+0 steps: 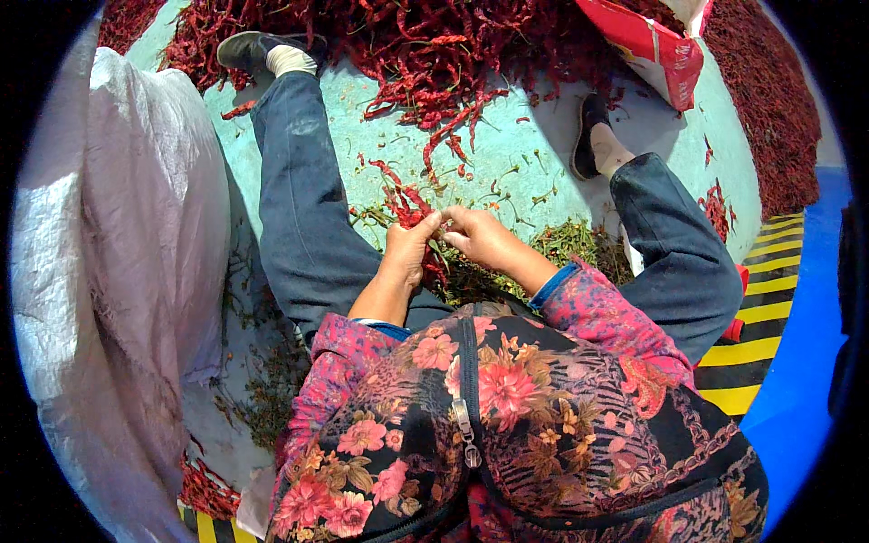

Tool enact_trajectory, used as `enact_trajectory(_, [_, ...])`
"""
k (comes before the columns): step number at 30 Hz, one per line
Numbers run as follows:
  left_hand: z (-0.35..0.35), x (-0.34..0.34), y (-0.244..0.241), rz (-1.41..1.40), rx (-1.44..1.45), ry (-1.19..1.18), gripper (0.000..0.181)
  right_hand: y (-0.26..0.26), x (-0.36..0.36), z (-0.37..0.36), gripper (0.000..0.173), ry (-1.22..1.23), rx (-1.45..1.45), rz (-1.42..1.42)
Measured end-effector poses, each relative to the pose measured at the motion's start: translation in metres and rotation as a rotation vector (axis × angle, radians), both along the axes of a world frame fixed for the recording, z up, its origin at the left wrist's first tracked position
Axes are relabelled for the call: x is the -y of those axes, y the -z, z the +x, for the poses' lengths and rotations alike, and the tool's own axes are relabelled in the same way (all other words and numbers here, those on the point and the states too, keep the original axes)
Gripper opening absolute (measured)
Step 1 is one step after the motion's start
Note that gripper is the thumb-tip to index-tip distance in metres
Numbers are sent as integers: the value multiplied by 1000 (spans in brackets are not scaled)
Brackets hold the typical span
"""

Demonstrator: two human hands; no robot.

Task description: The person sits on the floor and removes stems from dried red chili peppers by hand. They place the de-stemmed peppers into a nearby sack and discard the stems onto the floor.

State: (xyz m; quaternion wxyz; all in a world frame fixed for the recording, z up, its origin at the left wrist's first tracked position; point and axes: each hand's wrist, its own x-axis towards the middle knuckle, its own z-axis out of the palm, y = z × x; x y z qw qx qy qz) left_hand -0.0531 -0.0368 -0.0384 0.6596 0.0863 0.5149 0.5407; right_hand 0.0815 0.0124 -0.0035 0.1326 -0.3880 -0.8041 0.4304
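Note:
My left hand (407, 252) is closed around a small bunch of dried red chili peppers (407, 203), whose tips stick out above and below it. Right beside it is my right hand (478, 234), thumb and forefinger close together near the chili stems; whether a stem is between them is too small to tell. Below my hands, between my legs, lies a heap of green stems (567, 244). Loose stems and chili bits are scattered on the pale green floor (346, 129) in front of me.
A large pile of dried red chilies (434, 41) spreads beyond my feet. White woven sacks (156, 203) stand at the left. A red and white bag (669, 61) is at the upper right. Yellow and black floor stripes (760, 312) and another chili heap (767, 102) lie at the right.

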Motion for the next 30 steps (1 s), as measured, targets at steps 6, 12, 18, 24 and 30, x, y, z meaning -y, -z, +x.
enact_trajectory(6, [-2,-2,-4,7,285,-163,7,-3,-5,1,16,225,0,-572])
enact_trajectory(12, [0,-3,-14,198,-164,4,10,-2,-3,-2,17,78,7,-191])
enact_trajectory(18, [-4,-7,-10,147,-24,-164,6,0,-4,-7,21,204,-221,-638])
enact_trajectory(24, [-10,-10,-7,136,248,-213,5,-1,-21,-1,20,256,-168,-789])
enact_trajectory(30, [-10,-12,-9,158,311,-238,5,22,-37,7,23,290,-198,-798])
